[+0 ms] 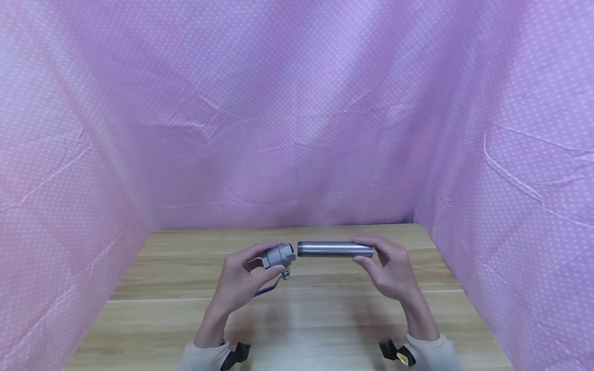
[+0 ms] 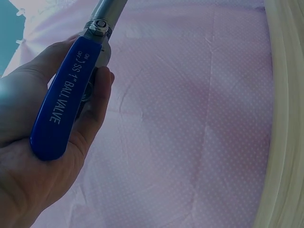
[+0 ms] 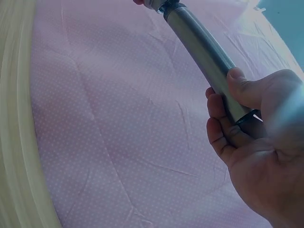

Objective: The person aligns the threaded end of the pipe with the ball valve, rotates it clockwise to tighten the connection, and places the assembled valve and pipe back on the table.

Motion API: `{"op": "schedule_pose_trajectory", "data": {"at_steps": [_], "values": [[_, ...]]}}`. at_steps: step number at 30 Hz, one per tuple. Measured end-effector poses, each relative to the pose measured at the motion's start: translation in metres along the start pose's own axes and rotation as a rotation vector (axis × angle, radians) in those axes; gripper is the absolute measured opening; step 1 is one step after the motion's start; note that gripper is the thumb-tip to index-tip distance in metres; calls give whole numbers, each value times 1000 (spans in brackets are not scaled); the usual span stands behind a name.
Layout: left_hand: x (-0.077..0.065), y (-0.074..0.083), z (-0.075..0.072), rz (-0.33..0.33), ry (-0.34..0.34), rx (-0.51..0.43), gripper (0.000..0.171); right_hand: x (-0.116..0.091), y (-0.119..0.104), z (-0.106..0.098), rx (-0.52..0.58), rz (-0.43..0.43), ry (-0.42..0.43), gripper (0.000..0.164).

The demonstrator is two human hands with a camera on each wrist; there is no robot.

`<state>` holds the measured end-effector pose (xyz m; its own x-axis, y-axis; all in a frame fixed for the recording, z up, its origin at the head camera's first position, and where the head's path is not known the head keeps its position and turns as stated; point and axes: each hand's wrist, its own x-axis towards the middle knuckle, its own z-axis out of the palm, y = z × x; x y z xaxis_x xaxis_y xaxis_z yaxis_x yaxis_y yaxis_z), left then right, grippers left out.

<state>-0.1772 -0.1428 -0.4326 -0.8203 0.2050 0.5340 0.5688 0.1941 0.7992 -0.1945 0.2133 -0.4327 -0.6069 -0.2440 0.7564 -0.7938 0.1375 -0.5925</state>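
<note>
In my left hand [image 1: 240,282] I grip a steel ball valve [image 1: 279,255] between thumb and fingers, its open end facing right. Its blue lever handle [image 2: 66,97], lettered "SS 1" BALL VALVE", slants back over the palm in the left wrist view. My right hand [image 1: 391,268] pinches a steel pipe [image 1: 331,249] near its right end, thumb on the near side and fingers behind. The pipe lies level, and its dark threaded left end [image 1: 300,249] points at the valve's opening with a narrow gap between them in the head view.
A light wooden table [image 1: 315,319] lies under both hands. Pink dotted cloth [image 1: 297,113] hangs behind it and along both sides. Dark straps with small devices [image 1: 241,352] sit at the wrists, by the pale sleeves [image 1: 433,350].
</note>
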Motion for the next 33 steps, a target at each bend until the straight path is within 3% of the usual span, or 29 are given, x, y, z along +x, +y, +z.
{"op": "schedule_pose_trajectory", "data": {"at_steps": [13, 21, 33], "values": [[-1, 3, -5, 197, -83, -8, 50, -2, -2, 0, 58, -47, -11, 56], [-3, 2, -8, 242, -106, 57, 50, -2, -1, 0, 136, -101, -55, 57], [-2, -1, -9, 322, -105, 117, 53, 2, -2, 2, 187, -105, -80, 51]]}}
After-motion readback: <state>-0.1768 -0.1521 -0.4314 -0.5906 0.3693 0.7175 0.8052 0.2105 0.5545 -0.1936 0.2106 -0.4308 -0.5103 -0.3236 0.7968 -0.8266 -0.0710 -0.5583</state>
